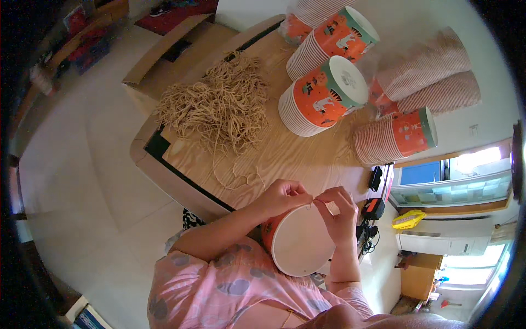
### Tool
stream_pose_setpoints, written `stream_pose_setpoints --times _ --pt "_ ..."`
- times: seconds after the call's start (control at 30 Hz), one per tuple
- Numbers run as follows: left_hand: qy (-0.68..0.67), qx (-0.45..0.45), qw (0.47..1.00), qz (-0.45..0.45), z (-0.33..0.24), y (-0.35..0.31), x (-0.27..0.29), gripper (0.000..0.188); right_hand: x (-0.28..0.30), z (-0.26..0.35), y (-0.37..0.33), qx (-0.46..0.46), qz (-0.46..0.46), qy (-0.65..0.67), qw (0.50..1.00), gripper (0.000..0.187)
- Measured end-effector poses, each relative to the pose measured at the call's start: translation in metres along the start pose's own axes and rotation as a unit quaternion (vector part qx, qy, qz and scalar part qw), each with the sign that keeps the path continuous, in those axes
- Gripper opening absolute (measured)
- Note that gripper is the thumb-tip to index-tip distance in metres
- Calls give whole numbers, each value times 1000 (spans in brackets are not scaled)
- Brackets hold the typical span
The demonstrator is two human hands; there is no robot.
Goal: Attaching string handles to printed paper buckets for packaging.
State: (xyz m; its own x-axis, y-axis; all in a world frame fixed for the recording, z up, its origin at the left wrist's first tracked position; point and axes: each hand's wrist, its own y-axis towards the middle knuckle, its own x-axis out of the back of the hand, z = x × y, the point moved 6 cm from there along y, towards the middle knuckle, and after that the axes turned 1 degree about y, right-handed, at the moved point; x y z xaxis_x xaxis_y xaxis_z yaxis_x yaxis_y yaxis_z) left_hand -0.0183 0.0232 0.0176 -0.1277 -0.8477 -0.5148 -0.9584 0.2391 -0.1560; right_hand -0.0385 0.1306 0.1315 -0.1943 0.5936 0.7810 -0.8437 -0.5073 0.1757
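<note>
A round orange paper bucket rests against my body, its pale inside facing up. At its far rim my left hand is closed in a pinch. My right hand pinches too, its fingertips almost meeting the left ones. Between them a thin strand of twine shows at the rim; just how it passes through the fingers is too small to tell. A tangled heap of tan twine lies on the wooden table beyond my left hand, with loose strands trailing toward me.
Stacks of upside-down orange and green paper buckets stand at the table's far side, with another stack to the right. Plastic-wrapped stacks lean by the wall. Black cables and a small black case lie at the right edge.
</note>
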Motion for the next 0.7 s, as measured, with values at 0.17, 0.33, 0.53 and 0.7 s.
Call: stream_pose_setpoints --times 0.17,0.33,0.53,0.7 --pt "-59 -8 998 14 1 2 3 19 -2 13 -4 120 -46 -111 985 13" --pt "-81 4 997 2 21 8 9 17 -7 20 -5 153 -37 -129 979 14" --pt "-84 24 996 -17 21 7 11 17 -6 21 -7 167 -15 -154 974 18" --pt "-127 17 992 4 21 7 9 20 -8 18 -9 162 14 -148 975 21"
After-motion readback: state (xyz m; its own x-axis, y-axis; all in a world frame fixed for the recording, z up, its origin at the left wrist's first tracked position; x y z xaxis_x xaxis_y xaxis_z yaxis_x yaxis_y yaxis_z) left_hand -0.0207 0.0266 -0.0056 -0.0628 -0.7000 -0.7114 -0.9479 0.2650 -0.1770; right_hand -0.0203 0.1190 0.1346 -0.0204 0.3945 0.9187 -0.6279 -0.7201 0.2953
